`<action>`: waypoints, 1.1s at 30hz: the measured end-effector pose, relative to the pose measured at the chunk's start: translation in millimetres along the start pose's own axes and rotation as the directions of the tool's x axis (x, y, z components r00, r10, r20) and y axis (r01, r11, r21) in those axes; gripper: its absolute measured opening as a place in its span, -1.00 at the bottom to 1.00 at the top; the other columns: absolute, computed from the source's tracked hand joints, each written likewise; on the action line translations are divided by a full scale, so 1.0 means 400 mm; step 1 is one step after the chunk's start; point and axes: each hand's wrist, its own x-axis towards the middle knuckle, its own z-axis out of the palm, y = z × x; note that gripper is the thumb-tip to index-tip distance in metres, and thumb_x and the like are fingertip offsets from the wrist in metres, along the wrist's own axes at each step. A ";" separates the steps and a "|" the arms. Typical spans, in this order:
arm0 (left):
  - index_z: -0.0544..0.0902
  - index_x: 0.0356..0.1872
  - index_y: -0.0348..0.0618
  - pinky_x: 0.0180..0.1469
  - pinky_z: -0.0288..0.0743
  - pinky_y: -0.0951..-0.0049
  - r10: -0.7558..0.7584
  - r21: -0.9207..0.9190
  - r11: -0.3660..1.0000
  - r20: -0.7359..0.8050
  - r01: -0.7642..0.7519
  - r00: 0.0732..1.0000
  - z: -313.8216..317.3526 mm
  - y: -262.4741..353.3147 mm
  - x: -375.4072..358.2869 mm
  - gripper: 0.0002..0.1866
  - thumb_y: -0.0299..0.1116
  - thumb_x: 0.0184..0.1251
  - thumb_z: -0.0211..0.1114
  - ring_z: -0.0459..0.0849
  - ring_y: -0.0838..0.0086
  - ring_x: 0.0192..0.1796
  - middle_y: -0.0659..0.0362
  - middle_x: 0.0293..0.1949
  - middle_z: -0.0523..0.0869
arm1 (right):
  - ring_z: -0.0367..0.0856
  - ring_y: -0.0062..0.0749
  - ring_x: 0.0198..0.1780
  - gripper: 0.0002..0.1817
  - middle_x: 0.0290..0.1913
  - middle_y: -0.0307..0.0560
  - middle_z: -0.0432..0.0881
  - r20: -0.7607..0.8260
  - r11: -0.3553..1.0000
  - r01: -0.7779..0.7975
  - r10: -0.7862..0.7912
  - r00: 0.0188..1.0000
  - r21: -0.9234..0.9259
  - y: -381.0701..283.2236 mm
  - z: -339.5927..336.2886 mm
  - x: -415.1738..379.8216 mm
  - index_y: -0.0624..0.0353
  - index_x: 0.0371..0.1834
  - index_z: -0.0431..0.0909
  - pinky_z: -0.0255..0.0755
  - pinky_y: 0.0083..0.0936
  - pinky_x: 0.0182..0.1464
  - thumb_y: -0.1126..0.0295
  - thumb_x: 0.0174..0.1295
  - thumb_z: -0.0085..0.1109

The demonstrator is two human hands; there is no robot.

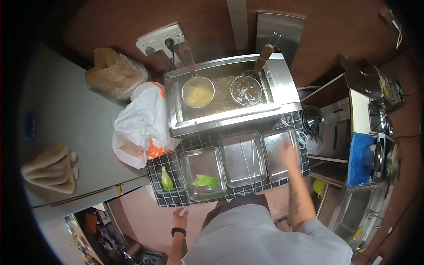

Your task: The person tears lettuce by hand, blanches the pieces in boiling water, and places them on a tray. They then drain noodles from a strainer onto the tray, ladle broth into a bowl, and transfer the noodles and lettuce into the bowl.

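My right hand [288,153] is over the right metal tray [271,145], its fingers smeared by motion. Low beside my body hangs my left hand [180,217], fingers loosely bent and apart, holding nothing. A thin pale stick lies across the middle tray [234,150]. In the left tray [194,161] is a piece of green lettuce [206,180], and another leafy piece [167,179] lies further left. Behind the trays stands a steel cooker [229,117] of bubbling liquid. One strainer basket [198,92] in it contains noodles; in the other strainer basket [246,90] I see only bubbling liquid.
A white plastic bag [141,119] and a brown paper bag [115,73] stand left of the cooker. A folded cloth [55,170] lies on the grey counter [75,119]. Blue-handled scissors [302,139] are by the right tray. A sink [357,207] is at right.
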 end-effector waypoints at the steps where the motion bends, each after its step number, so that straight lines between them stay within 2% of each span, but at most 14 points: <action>1: 0.69 -0.11 -0.19 0.00 0.51 0.25 -0.030 -0.001 1.000 0.019 0.030 0.999 -0.004 0.025 -0.008 -0.63 -0.20 0.11 0.44 0.62 0.10 -0.02 -0.06 -0.07 0.62 | 0.61 -0.27 -0.46 -0.64 -0.49 -0.02 0.65 -0.160 0.947 0.111 -0.065 0.985 0.300 0.067 -0.005 0.131 0.28 -0.24 0.61 0.51 -0.30 -0.35 0.15 0.39 0.06; 2: 0.69 -0.11 -0.19 0.00 0.51 0.25 -0.029 0.008 1.000 0.015 0.029 0.999 0.000 0.028 -0.007 -0.63 -0.20 0.11 0.44 0.62 0.10 -0.02 -0.06 -0.07 0.62 | 0.54 -0.56 -0.45 -0.70 -0.47 -0.22 0.60 -0.017 0.767 -0.130 0.180 0.983 0.628 0.082 -0.035 0.253 0.19 -0.17 0.57 0.45 -0.53 -0.44 0.17 0.45 0.00; 3: 0.69 -0.10 -0.17 -0.02 0.51 0.25 -0.007 0.059 0.998 0.023 0.005 1.000 0.010 0.025 -0.012 -0.63 -0.19 0.11 0.44 0.61 0.11 -0.03 -0.05 -0.07 0.62 | 0.52 -0.70 -0.43 -0.71 -0.42 -0.30 0.59 0.060 0.543 -0.168 0.211 0.976 0.823 0.059 -0.061 0.347 0.13 -0.14 0.53 0.38 -0.69 -0.45 0.12 0.46 0.00; 5: 0.69 -0.09 -0.15 -0.04 0.51 0.25 0.013 0.114 0.993 0.028 -0.016 1.000 0.028 0.002 -0.025 -0.62 -0.18 0.11 0.44 0.61 0.11 -0.04 -0.05 -0.08 0.62 | 0.64 -0.46 -0.34 -0.59 -0.22 -0.07 0.69 0.206 0.340 -0.227 0.099 0.974 0.912 0.008 -0.058 0.496 0.30 0.09 0.52 0.52 -0.57 -0.38 0.17 0.41 0.05; 6: 0.69 -0.09 -0.15 -0.04 0.51 0.24 0.019 0.149 0.989 0.038 -0.025 0.999 0.033 -0.009 -0.027 -0.62 -0.17 0.11 0.44 0.61 0.10 -0.05 -0.06 -0.07 0.61 | 0.64 -0.46 -0.34 -0.59 -0.22 -0.07 0.69 0.207 0.334 -0.228 0.098 0.973 0.915 0.011 -0.057 0.543 0.30 0.09 0.52 0.52 -0.57 -0.38 0.17 0.41 0.05; 8: 0.69 -0.08 -0.14 -0.04 0.51 0.23 0.020 0.187 0.982 0.043 -0.027 0.999 0.036 -0.021 -0.029 -0.61 -0.16 0.10 0.44 0.61 0.09 -0.06 -0.06 -0.06 0.61 | 0.69 -0.40 -0.23 -0.59 -0.18 -0.06 0.70 0.590 0.567 -0.521 0.075 0.804 0.638 0.028 -0.054 0.602 0.37 0.09 0.53 0.58 -0.51 -0.27 0.23 0.38 0.06; 9: 0.69 -0.08 -0.14 -0.01 0.50 0.21 0.026 0.188 0.982 0.038 -0.032 0.999 0.033 -0.024 -0.032 -0.61 -0.16 0.10 0.44 0.61 0.07 -0.03 -0.07 -0.04 0.61 | 0.70 -0.41 -0.23 -0.64 -0.18 -0.05 0.70 0.611 0.703 -0.472 0.068 0.789 0.532 0.004 -0.075 0.602 0.39 0.03 0.56 0.59 -0.49 -0.24 0.28 0.37 0.07; 13: 0.69 -0.07 -0.15 0.12 0.47 0.15 -0.108 0.122 0.988 0.083 0.097 0.991 0.035 0.052 -0.056 -0.60 -0.17 0.10 0.44 0.58 0.01 0.07 -0.10 -0.01 0.60 | 0.69 -0.42 -0.25 -0.67 -0.20 -0.05 0.69 0.625 0.646 -0.478 0.002 0.781 0.595 -0.014 -0.083 0.574 0.38 -0.02 0.58 0.59 -0.48 -0.24 0.31 0.39 0.04; 18: 0.68 -0.07 -0.15 0.12 0.49 0.15 -0.041 0.145 0.989 0.099 0.026 0.994 0.071 0.000 -0.033 -0.60 -0.17 0.10 0.44 0.59 0.01 0.07 -0.09 0.00 0.60 | 0.67 -0.45 -0.22 -0.74 -0.21 -0.11 0.68 0.442 0.380 -0.386 -0.071 0.894 0.841 0.081 -0.016 0.570 0.29 -0.06 0.61 0.56 -0.47 -0.14 0.39 0.39 -0.04; 22: 0.68 -0.08 -0.16 0.09 0.51 0.17 0.039 0.143 0.988 0.082 -0.050 0.996 0.079 -0.012 -0.021 -0.60 -0.18 0.09 0.46 0.61 0.03 0.04 -0.09 -0.05 0.62 | 0.64 -0.49 -0.21 -0.75 -0.20 -0.15 0.69 0.274 0.522 -0.204 -0.060 0.960 0.828 0.065 -0.016 0.521 0.30 -0.10 0.63 0.52 -0.49 -0.14 0.41 0.37 -0.04; 25: 0.67 -0.08 -0.20 0.13 0.48 0.19 -0.050 -0.018 0.999 0.072 0.051 0.996 0.062 0.019 -0.019 -0.60 -0.19 0.11 0.45 0.62 0.04 0.03 -0.09 -0.08 0.63 | 0.58 -0.60 -0.24 -0.82 -0.20 -0.16 0.68 -0.352 0.498 0.234 0.156 0.923 0.835 -0.059 -0.126 0.481 0.29 -0.14 0.64 0.50 -0.64 -0.18 0.63 0.23 0.11; 26: 0.67 -0.08 -0.20 0.13 0.48 0.19 -0.059 -0.033 0.998 0.064 0.061 0.996 0.060 0.021 -0.016 -0.60 -0.19 0.11 0.45 0.62 0.04 0.03 -0.09 -0.08 0.63 | 0.59 -0.58 -0.21 -0.85 -0.21 -0.13 0.68 -0.417 0.396 0.329 0.158 0.895 0.857 -0.132 -0.180 0.444 0.28 -0.17 0.64 0.50 -0.64 -0.16 0.59 0.26 0.10; 29: 0.67 -0.09 -0.24 0.19 0.44 0.23 -0.037 -0.150 0.988 -0.041 0.030 0.999 0.057 0.006 -0.003 -0.63 -0.21 0.16 0.43 0.62 0.04 0.07 -0.11 0.00 0.64 | 0.61 -0.53 -0.17 -0.82 -0.20 -0.16 0.68 -0.314 0.602 0.364 -0.191 0.930 0.711 -0.445 -0.264 0.331 0.27 -0.09 0.63 0.50 -0.57 -0.06 0.53 0.26 0.16; 33: 0.60 0.08 -0.32 0.26 0.39 0.23 -0.060 -0.265 0.964 -0.082 0.036 0.995 0.105 -0.016 0.073 -0.50 -0.13 0.26 0.35 0.58 0.05 0.18 -0.14 0.15 0.60 | 0.60 -0.31 0.08 -0.45 0.08 -0.01 0.65 -0.042 0.715 0.587 -0.621 0.783 0.378 -0.792 -0.085 0.392 0.25 0.21 0.51 0.45 -0.44 0.13 0.28 0.15 0.35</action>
